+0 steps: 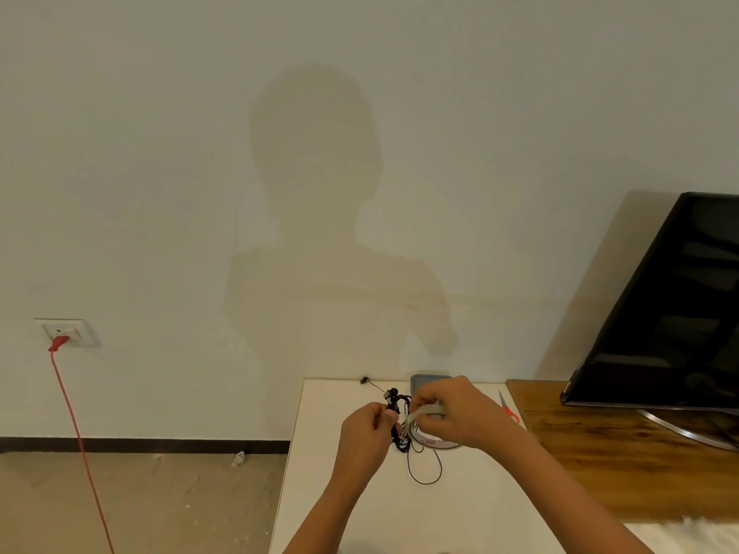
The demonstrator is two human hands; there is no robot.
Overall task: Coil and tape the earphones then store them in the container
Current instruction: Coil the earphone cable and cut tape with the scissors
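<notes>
We see the black earphones [398,409] bunched between the two hands above the white table [360,513], with one loop of cord trailing onto it. The left hand [366,429] pinches the bundle with curled fingers. The right hand [448,413] curls round a pale strip of tape [424,412] against the cord. That hand half hides the tape roll [434,443], and only the far edge of the grey container [426,379] shows behind it.

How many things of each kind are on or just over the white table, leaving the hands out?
earphones, black: 1 set
tape roll: 1
container, grey: 1
scissors, red-handled: 1
Total: 4
</notes>
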